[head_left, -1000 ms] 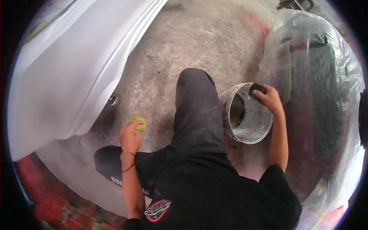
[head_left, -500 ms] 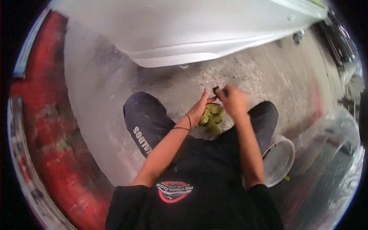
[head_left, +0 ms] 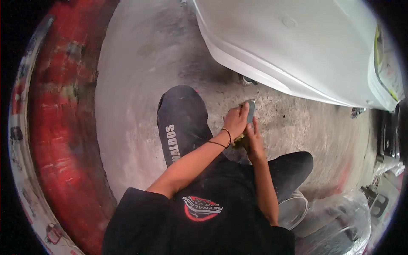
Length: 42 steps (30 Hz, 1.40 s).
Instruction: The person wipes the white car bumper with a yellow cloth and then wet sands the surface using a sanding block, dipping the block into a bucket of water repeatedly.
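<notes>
A flat grey strip (head_left: 251,112) sticks up between my two hands; its material cannot be made out. My left hand (head_left: 236,120), a dark cord round its wrist, is closed with its fingers along the strip's left side. From the right, my right hand (head_left: 253,142) meets the strip's lower end with thumb and fingers. Crumpled yellow-green material (head_left: 239,139) shows just below the left hand, partly hidden by both hands. Both hands are over the floor between my bent knees.
A large white car body panel (head_left: 289,51) spans the upper right, low over the concrete floor (head_left: 140,106). By my right thigh stands a translucent bucket (head_left: 295,208) next to clear plastic sheeting (head_left: 335,216). Red-stained floor (head_left: 59,140) runs along the left.
My view has swung, so the panel sits farther right. The grey strip now shows between my hands, which have come together; the yellow-green material is mostly covered.
</notes>
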Motion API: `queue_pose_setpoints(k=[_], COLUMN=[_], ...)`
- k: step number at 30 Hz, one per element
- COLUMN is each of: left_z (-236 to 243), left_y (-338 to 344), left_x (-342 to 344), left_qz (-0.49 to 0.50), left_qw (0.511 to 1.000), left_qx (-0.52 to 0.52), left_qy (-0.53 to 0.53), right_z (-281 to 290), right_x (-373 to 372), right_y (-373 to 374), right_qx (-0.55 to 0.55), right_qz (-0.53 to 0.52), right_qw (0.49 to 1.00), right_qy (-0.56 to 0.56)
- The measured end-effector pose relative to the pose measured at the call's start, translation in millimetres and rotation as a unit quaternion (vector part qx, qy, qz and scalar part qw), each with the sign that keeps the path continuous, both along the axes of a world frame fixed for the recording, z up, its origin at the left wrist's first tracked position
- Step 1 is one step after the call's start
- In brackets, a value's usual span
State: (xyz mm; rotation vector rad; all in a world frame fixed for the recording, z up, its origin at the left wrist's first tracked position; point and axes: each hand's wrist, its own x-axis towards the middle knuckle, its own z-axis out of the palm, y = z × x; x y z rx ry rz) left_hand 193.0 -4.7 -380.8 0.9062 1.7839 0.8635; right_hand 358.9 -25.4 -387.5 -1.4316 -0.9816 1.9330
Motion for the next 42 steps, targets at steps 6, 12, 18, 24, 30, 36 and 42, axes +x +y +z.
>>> queue_pose_setpoints(k=[6, 12, 18, 24, 30, 36, 42], left_z=[50, 26, 3, 13, 14, 47, 7], left_y=[60, 115, 136, 139, 135, 141, 125], left_x=[-87, -184, -109, -149, -132, -159, -136], left_qz=[0.359, 0.289, 0.263, 0.231, 0.327, 0.258, 0.196], left_qw=[0.857, 0.923, 0.919, 0.914, 0.91, 0.912, 0.88], left_qx=[0.215, 0.103, 0.127, 0.117, 0.13, 0.105, 0.142], left_qy=[-0.302, 0.233, 0.266, 0.313, 0.221, 0.302, 0.41], right_z=[7, 12, -12, -6, -4, -12, -19], right_x=[-13, -25, -6, -5, 5, 7, -5], right_y=[-6, -2, -5, -15, -7, -3, 1], right_qx=[-0.06, -0.062, -0.011, -0.009, 0.014, 0.048, 0.113], right_qz=[0.129, 0.122, 0.124, 0.138, 0.133, 0.13, 0.166], right_qw=[0.99, 0.991, 0.992, 0.99, 0.989, 0.987, 0.973], right_qy=[0.024, -0.012, -0.023, -0.033, -0.056, -0.086, -0.117])
